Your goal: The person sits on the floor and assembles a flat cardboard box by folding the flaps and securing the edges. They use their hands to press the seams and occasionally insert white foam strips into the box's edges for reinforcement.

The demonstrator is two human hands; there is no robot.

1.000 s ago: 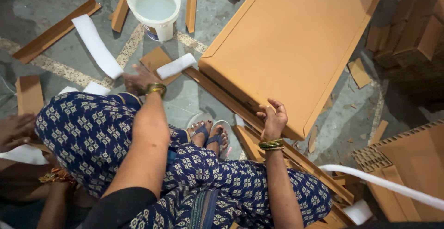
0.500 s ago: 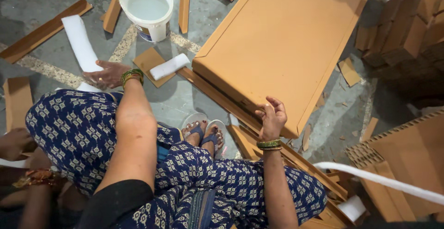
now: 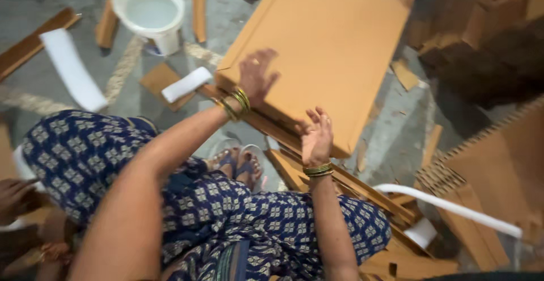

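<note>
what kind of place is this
Probably a small packaging or carton-making workshop, with the work done on the floor. A large flat cardboard sheet lies under both hands, cardboard strips and offcuts litter the concrete, and a white bucket holding pale liquid, perhaps glue, stands nearby.

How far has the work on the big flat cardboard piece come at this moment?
Done: the large cardboard panel lies flat on the floor, with white strips and cardboard offcuts scattered around it. In hand: the left hand rests on the panel's near edge, and the right hand is open at that same edge, holding nothing. Left: the white bucket stands untouched beyond the panel, and no strip lies on the panel.
</note>
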